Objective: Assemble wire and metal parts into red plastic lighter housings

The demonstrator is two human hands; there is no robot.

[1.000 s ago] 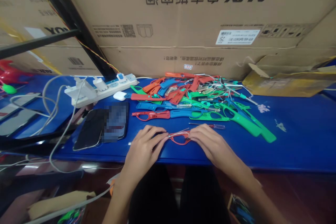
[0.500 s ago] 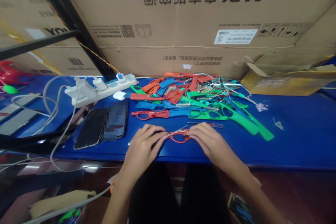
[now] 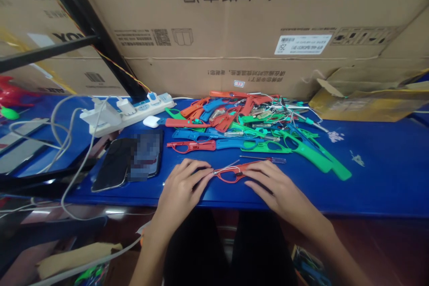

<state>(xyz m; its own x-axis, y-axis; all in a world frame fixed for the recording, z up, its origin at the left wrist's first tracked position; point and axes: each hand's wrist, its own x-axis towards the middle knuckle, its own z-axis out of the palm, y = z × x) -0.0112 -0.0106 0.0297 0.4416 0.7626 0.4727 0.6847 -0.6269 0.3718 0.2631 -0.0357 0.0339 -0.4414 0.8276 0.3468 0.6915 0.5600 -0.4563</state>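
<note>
Hands are seen low over the near edge of the blue desk (image 3: 385,178), and a red handle piece (image 3: 230,174) is held between them, lying flat on the desk surface. The left hand (image 3: 182,190) is curled, and its grip is closed on the left end of the red handle piece, where thin white wire and a small metal part are seen at the fingertips. The right hand (image 3: 276,187) is laid flatter, and its grip is closed on the right end of the piece, which is partly hidden under the fingers.

Just beyond the right hand, a small screwdriver (image 3: 268,159) is laid on the desk, apart from the piece. Farther back, a loose pile of red, blue and green handle parts (image 3: 254,127) is spread out, with bare wires mixed in. One separate red part (image 3: 192,146) is placed at the pile's near left edge.

To the left of the left hand, two phones (image 3: 129,161) are laid side by side. Behind them, a white power strip (image 3: 130,114) with plugs and cables is seen, and a small white case (image 3: 152,121) is set just beside it. Large cardboard boxes (image 3: 234,22) are stacked against the far edge of the desk.
</note>
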